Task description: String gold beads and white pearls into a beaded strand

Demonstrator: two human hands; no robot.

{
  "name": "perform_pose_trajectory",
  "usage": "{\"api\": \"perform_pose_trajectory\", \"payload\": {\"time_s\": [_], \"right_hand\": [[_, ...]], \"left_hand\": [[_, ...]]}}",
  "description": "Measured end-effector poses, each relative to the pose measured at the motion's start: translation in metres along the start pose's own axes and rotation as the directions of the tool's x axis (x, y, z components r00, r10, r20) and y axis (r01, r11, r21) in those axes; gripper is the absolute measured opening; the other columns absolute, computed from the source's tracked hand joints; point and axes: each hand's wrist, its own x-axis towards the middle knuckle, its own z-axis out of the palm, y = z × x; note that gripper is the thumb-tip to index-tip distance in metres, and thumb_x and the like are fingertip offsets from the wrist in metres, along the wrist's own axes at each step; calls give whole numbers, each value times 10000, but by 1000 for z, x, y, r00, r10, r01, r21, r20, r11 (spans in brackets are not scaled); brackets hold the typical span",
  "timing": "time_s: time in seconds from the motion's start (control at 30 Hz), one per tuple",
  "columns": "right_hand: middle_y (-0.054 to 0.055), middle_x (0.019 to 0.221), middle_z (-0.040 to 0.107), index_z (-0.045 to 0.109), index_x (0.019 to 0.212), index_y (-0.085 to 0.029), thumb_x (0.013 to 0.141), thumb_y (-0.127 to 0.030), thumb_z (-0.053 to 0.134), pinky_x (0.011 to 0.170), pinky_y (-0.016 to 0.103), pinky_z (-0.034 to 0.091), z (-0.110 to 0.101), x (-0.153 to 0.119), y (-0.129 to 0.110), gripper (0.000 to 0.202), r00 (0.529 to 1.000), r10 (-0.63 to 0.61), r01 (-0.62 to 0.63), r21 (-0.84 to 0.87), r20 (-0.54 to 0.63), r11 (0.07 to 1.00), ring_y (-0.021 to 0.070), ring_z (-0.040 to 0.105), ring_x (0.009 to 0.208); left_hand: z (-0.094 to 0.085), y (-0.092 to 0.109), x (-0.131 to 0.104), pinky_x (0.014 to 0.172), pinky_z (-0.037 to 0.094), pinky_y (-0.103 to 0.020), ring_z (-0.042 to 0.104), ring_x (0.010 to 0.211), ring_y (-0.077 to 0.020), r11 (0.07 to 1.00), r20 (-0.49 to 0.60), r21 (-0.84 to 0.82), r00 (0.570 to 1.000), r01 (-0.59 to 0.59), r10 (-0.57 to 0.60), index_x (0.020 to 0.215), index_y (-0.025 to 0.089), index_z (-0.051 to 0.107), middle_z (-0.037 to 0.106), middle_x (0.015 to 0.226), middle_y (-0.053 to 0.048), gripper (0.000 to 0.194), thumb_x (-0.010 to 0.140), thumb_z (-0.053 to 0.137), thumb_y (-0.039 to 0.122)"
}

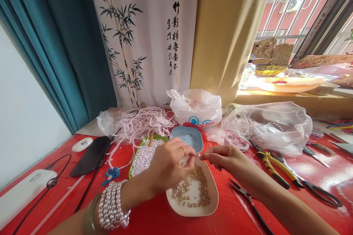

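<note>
Above a cream tray (195,211) of gold beads, my left hand (172,161) and my right hand (224,157) meet at their fingertips. A tiny white bead (199,155) shows between them; both hands pinch at it, the right on its right side. Anything finer held there is too small to tell. Beaded bracelets (111,205) and a bangle circle my left wrist. Just beyond the hands lies a blue tray (180,131) with small bits in it. A green tray (131,170) of white pearls is partly hidden behind my left hand.
Pearl strands (143,121) are heaped at the back left, beside a white plastic bag (195,108). A clear bag (278,125), yellow-handled pliers (273,170), scissors (320,192) and black pliers (249,200) lie right. A phone (89,156) and power bank (26,192) lie left.
</note>
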Motion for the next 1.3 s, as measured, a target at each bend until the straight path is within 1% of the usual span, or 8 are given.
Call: {"api": "perform_pose_trajectory", "payload": {"time_s": [0.13,0.23,0.4,0.83,1.03,1.1,1.2,1.3], "right_hand": [[21,699,641,690,788,-192,704,-382,563,558,229,390,4,-4,-6,243,996,-93,94,-100,13,991,115,514,617],[51,874,644,633,953,-206,720,-405,537,597,254,434,4,-7,-9,321,965,-241,223,-165,-100,961,157,555,744],[40,829,637,612,858,-196,750,-390,506,584,232,456,2,-10,-10,246,922,-324,286,-190,-212,939,133,564,697],[23,655,612,578,693,-184,739,-266,465,517,232,414,4,-8,-6,146,927,-354,281,-401,-120,872,126,533,591],[4,639,573,512,671,-216,721,-170,458,574,259,399,-4,-11,-6,87,789,-586,304,-711,-186,634,127,500,585],[6,640,577,525,677,-212,734,-194,467,564,258,401,-5,-11,-7,84,813,-551,306,-666,-189,680,126,507,584],[14,663,594,563,716,-196,766,-272,474,530,246,401,-4,-9,-8,127,902,-401,281,-483,-163,829,123,522,593],[23,708,609,589,758,-184,770,-329,492,516,234,393,-3,-9,-8,175,940,-318,260,-349,-122,900,125,533,627]], "left_hand": [[-1,1,2,614,432,-273,522,658,-139,993,7,-65,995,104,-103,687,151,599,628,671,-17,94,670,526,94],[-2,1,3,615,445,-254,535,645,-123,952,25,-197,972,236,-235,680,148,595,613,674,-16,86,673,525,98],[-2,4,5,580,457,-219,558,641,-109,864,75,-344,928,368,-365,703,148,600,620,709,-17,81,698,520,131],[6,4,-1,577,420,-236,530,635,-124,946,10,-222,971,236,-240,608,157,552,594,628,-10,68,659,534,117],[6,3,-1,556,422,-235,508,568,-108,942,19,-211,965,260,-262,582,160,538,576,595,6,89,626,523,84],[6,2,-1,562,434,-229,518,569,-103,917,47,-259,952,304,-303,598,159,547,585,603,7,88,632,519,82],[7,1,0,578,454,-218,540,588,-98,868,91,-348,934,355,-346,628,154,559,595,621,6,86,651,509,88],[7,1,0,581,459,-214,543,597,-97,842,105,-392,927,371,-360,635,150,560,593,628,4,75,667,508,107]]}}
